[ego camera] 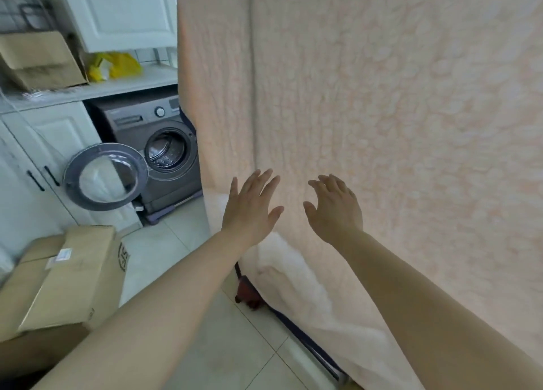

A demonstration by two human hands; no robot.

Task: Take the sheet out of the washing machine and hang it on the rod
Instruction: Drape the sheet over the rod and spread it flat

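The sheet point(382, 110) hung draped in front, its lower hem near the tiled floor point(235, 345). Both hands were released, fingers spread: left hand point(249, 210) and right hand point(335, 213) at the fabric, gripping nothing. Risk, I'd say: an uneven pull could slide it off. Behind, the washing machine point(155, 154) stood with its door point(105, 176) open, cardboard boxes point(67, 275) at the left.

No legible text anywhere. Box point(73, 275) at lower left: white shipping label point(64, 254) on top face, print too small to read; dark round stamp point(122, 256) on side face, characters blurred, unreadable. Washer point(152, 151): marking on control panel point(128, 121) beside dial point(159, 111), too blurred to read.
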